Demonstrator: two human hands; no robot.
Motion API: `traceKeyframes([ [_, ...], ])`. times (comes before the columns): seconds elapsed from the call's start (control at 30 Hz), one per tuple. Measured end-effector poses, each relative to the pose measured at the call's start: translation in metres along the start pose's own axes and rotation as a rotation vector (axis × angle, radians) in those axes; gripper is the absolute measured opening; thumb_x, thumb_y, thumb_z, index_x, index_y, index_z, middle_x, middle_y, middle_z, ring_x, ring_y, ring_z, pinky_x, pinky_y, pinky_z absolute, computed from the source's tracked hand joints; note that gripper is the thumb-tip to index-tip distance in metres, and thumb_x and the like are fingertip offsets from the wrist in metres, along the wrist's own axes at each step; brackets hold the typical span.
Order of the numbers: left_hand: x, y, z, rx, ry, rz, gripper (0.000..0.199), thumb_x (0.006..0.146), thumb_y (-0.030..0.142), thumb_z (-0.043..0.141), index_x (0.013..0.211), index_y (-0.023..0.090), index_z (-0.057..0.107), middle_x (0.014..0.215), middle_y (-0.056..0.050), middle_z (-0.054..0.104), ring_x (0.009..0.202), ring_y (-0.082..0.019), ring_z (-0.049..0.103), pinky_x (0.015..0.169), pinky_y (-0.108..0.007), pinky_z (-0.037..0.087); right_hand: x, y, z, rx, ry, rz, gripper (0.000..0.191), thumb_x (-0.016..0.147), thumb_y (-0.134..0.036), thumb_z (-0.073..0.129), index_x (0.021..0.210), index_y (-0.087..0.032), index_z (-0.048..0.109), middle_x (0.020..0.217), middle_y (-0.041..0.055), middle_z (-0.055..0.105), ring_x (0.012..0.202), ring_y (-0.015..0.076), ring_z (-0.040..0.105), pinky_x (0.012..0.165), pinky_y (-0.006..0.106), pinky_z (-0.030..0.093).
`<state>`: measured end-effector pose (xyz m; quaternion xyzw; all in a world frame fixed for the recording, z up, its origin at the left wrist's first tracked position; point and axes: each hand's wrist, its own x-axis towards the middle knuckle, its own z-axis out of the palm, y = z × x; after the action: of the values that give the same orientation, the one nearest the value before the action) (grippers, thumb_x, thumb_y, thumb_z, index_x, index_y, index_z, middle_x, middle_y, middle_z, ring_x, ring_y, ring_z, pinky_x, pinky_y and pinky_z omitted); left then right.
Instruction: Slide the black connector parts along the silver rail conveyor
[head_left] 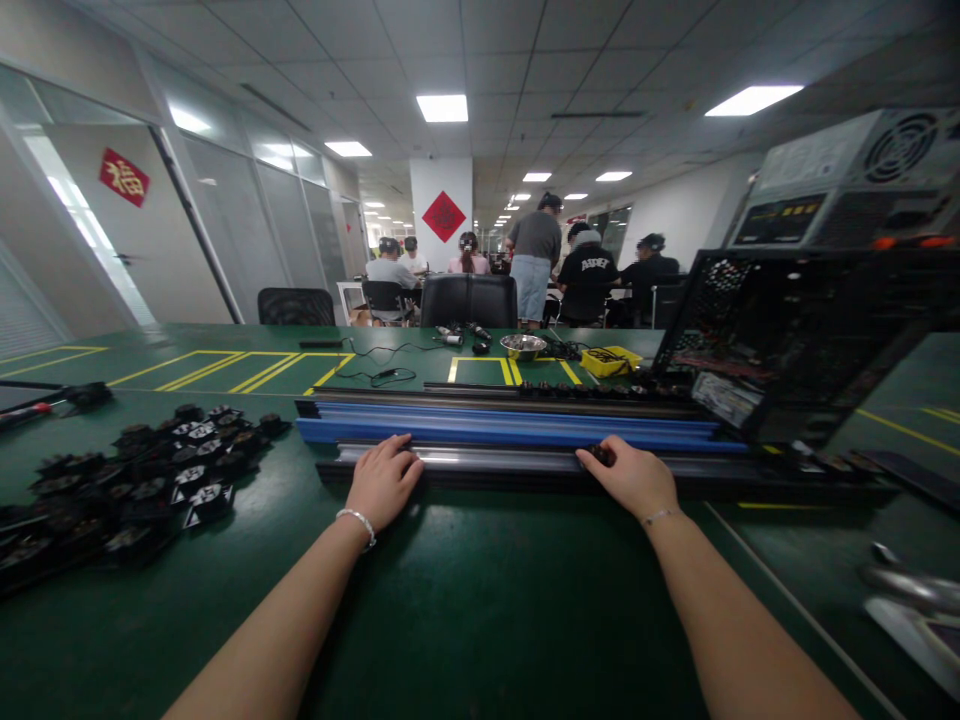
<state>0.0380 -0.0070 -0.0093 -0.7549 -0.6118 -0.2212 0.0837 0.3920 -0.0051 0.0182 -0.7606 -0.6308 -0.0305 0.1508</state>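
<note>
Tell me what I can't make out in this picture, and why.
All in the head view:
Small dark piece: its shape, mostly covered by the right hand.
Left hand: underside turned away, so its grip on the grey rail is unclear.
Pile of black parts: cut off by the left edge.
Shiny object: blurred, cut off by the right edge.
Box label: print too small and blurred.

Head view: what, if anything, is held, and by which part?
The right hand seems to pinch a small dark piece; by which part cannot be told. The left hand lies on the silver rail, grip unclear.
</note>
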Motion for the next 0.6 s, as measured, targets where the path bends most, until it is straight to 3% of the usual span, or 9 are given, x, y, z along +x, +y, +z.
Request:
traceKeyframes([
  [0.6, 0.0002, 0.0014, -0.0011, 0.009, 0.003, -0.004, 0.036, 0.085, 0.042, 0.033, 0.084, 0.025, 0.065, 0.127, -0.002, 0.052, 0.117, -0.022, 0.045, 0.098, -0.042, 0.034, 0.0014, 0.0018, 0.0021, 0.025, 0.006, -0.052, 0.045, 0.075, -0.063, 0.038, 0.085, -0.024, 0.058, 0.072, 0.0045, 0.064, 0.068, 0.0213, 0.059, 0.052, 0.026, 0.032],
])
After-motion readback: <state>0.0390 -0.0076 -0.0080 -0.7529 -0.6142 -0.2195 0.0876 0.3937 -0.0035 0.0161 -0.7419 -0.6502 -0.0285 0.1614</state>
